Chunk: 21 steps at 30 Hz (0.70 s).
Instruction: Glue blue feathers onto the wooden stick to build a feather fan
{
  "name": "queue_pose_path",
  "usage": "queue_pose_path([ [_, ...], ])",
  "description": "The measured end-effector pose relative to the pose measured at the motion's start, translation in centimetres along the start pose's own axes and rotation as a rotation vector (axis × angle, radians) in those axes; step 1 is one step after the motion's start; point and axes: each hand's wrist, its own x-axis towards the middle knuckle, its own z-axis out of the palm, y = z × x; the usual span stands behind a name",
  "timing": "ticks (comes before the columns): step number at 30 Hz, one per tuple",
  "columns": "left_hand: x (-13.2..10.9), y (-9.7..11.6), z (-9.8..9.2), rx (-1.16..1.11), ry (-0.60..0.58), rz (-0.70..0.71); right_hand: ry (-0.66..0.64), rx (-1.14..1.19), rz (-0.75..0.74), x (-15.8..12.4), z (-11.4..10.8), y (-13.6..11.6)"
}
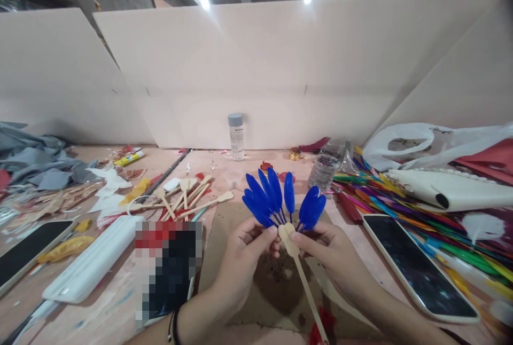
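Between my two hands is a pale wooden fan handle (295, 259) with a heart-shaped head and a long thin stick slanting down to the right. Blue feathers (269, 195) spread in a fan behind its head, with a gap right of the middle one. My left hand (253, 241) pinches the left edge of the head near the feather quills. On the other side, my right hand (320, 243) has its thumb pressed on the head's right edge, the fingers behind it. Below lies a stained brown cardboard sheet (228, 227), with something red near the stick's lower end.
Several wooden sticks (204, 193), a white power bank (94, 259) and phones lie to the left. A clear bottle (236, 136) stands behind. At right are a phone (420, 265), many coloured feathers (372, 190) and a white pouch (452, 190). White boards (256, 67) wall the back.
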Motion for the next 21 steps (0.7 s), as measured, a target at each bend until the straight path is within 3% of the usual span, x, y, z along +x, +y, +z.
queue_pose_path([
  [21, -0.02, 0.09, -0.24, 0.028, 0.052, -0.006, -0.068, -0.002, 0.009, -0.07, -0.12, 0.42],
])
